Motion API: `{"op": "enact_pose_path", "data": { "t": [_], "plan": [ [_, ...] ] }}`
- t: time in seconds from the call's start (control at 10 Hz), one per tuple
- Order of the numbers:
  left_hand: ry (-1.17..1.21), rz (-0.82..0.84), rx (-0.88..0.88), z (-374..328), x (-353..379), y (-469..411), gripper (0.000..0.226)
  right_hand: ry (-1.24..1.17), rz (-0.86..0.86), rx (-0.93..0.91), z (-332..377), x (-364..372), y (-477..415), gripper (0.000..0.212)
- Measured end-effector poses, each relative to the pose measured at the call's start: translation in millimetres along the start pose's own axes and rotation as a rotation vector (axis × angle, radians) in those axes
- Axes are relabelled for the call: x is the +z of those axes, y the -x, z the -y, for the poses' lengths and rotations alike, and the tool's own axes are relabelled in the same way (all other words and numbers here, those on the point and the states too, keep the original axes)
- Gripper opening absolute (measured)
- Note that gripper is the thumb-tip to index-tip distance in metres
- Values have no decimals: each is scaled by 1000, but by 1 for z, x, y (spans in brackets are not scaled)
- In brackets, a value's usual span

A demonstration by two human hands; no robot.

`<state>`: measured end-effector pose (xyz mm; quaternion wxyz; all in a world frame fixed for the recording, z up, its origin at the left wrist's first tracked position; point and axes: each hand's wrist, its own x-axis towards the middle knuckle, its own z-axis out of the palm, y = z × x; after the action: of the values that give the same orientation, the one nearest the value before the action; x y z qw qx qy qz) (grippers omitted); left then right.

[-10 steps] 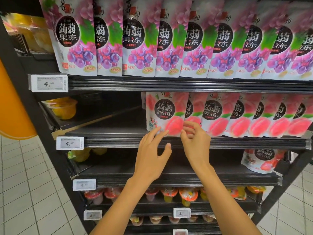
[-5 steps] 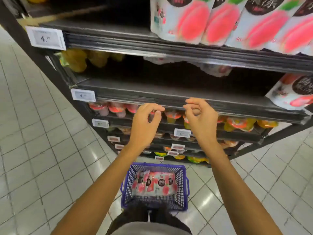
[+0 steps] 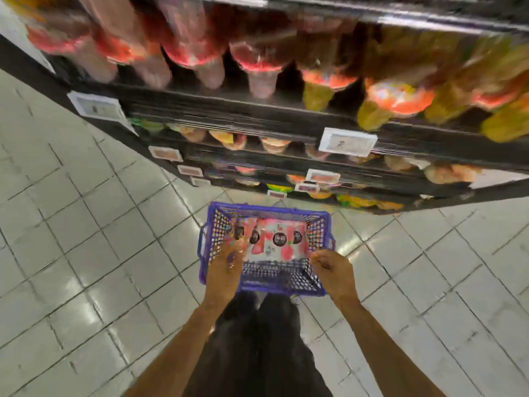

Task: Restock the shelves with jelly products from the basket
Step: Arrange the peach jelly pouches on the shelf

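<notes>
Nearest to me, at 6 o'clock, are my dark trousers, and my two bare forearms run forward on either side of them. My left hand lies over the basket's 8 o'clock corner. Its fingers are stretched roughly straight and reach down inside the left wall. They are blurred, so I cannot tell whether the tips touch anything. My right hand is at the basket's 4 o'clock corner with its fingers curled inward, just beside the near right edge of the jelly pouches. I cannot tell whether they pinch a pouch or hold nothing.

The purple mesh basket stands on the pale tiled floor at 12 o'clock from my feet. The pink and white pouches with round dark labels lie packed inside it, toward its far side.

Beyond, from 10 to 2 o'clock, rises the dark shelf unit, with white price tags on its edges. Motion-smeared rows of red-lidded jelly cups sit on the upper tier.
</notes>
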<state>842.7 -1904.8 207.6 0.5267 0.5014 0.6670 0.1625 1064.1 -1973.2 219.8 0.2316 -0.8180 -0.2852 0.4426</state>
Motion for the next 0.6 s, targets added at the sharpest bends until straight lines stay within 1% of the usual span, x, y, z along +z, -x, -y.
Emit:
{"op": "enact_pose_path", "data": {
  "t": [0.1,0.2,0.3,0.4,0.5,0.6],
  "plan": [
    [-122,38,-64,70,25,-34,12,44,19,17,-55,37,-30,9],
    [-191,75,-124,130,55,-78,14,34,61,90,-107,76,-66,8],
    [-198,69,-213,183,84,-127,21,123,146,132,-153,113,-113,10],
    [-190,96,-300,234,104,-173,33,160,176,211,-194,151,-161,18],
    [-88,87,-339,284,122,-213,44,106,52,301,-238,204,-219,22],
    [-116,70,-333,322,138,-245,37,219,3,330,-259,234,-257,40]
  ]
}}
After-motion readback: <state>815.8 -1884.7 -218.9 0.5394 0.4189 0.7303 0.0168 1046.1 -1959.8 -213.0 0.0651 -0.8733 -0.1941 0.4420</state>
